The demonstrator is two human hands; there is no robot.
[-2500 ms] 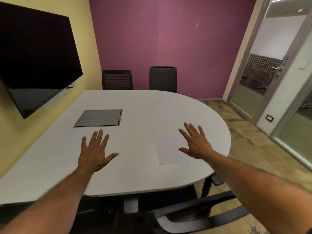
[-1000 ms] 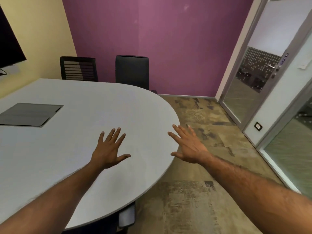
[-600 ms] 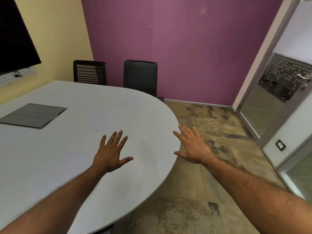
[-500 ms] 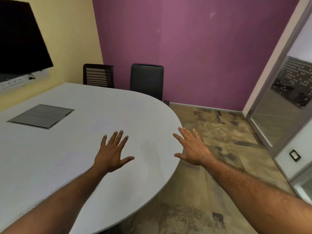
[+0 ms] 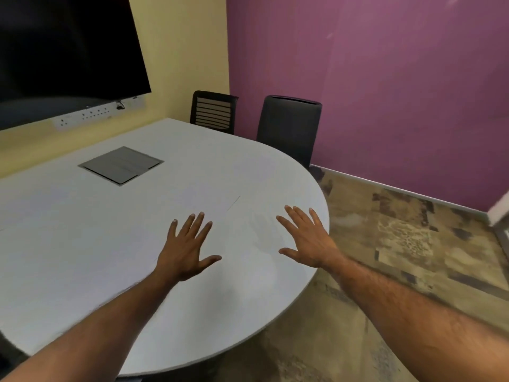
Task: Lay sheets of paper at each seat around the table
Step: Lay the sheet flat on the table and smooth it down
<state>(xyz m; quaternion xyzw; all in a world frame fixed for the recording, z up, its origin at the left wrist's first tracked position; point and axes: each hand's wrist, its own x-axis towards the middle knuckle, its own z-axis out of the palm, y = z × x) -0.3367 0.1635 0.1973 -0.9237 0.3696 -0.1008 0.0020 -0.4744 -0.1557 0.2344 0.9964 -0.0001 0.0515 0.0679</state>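
Just now your right hand (image 5: pixel 305 241) came back over the pale grey oval table (image 5: pixel 82 244) beside your left hand (image 5: pixel 187 252); both were spread flat and held nothing. Places by the black chairs (image 5: pixel 289 125) looked unserved.

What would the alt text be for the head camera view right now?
The left hand and right hand spread open above a pale rounded table, holding nothing. Two dark chairs stand at its far end by a purple wall; a grey panel is set in the table and a dark screen hangs at left.
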